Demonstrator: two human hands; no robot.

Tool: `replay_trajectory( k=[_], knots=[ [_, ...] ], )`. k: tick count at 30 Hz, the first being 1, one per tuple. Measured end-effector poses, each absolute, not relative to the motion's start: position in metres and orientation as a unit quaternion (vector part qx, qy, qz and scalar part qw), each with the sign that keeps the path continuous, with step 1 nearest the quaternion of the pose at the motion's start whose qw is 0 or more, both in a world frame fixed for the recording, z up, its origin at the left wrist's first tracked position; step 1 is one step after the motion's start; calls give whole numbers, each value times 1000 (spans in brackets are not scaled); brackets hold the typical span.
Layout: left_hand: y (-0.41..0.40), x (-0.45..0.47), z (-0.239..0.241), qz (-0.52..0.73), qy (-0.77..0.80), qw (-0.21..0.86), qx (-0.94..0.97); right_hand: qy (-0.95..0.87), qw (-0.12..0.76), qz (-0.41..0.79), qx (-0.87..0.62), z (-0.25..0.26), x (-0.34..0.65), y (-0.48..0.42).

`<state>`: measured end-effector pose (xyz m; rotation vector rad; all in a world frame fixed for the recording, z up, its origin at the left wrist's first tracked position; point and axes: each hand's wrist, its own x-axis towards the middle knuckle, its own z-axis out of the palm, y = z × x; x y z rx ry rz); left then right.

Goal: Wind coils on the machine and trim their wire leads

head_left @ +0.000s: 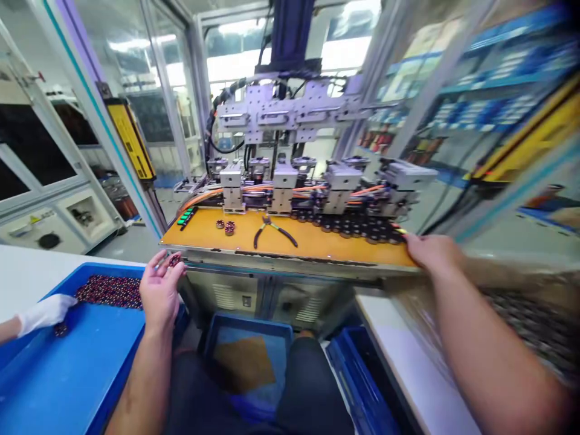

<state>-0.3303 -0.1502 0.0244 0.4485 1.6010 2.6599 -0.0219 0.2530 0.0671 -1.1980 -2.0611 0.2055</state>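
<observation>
Our left hand (159, 293) is nearly closed, pinching one coil (174, 260) between thumb and fingers. The coil looks small and round, dark red and black. We seem to be at the carrying step; the next move calls for a light, steady pinch. Beyond that hand lie loose coils (229, 228), then pliers (266, 221). Our right hand (435, 252) is beside black parts (357, 228), its grip unclear.

Right hand (435, 257): fingertips blurred; grip on the dark parts (357, 227) indeterminate.
Small reddish part (174, 260): partly covered by fingers of the left hand (159, 293).
Co-worker's gloved hand (48, 314): forearm cut off by left edge.
Blue tray (67, 380): cut off at left and bottom.
Shelves (493, 81): blurred, contents unidentifiable.
Machine column (292, 30): top outside view.
</observation>
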Motion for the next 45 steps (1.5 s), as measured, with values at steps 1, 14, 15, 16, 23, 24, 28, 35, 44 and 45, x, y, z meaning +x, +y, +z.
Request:
replay_trajectory(
  k=[1,14,15,16,23,24,28,35,44,45],
  knots=[
    [-158,-323,24,850,507,10,143,-787,346,103,-499,68,-15,255],
    [-184,-230,-13,736,614,127,255,-640,337,334,-604,52,-6,265],
    [-183,-226,-14,730,615,125,270,-635,353,338,-599,54,-5,262],
    [-182,-223,-15,728,614,120,280,-630,370,337,-593,56,-4,259],
    [-171,-216,-15,748,581,106,301,-651,529,265,-476,70,-21,185],
    [-170,-214,-12,743,579,116,315,-670,534,271,-440,67,-29,161],
    [-167,-200,-3,731,548,121,388,-798,459,354,-165,51,-56,51],
    [-192,-181,-27,673,604,41,425,-888,236,393,42,20,-66,-31],
    [-203,-181,-44,694,607,22,387,-866,116,465,140,-3,-50,-46],
    [-202,-180,-45,699,600,25,388,-852,97,492,150,-4,-48,-46]
  ],
)
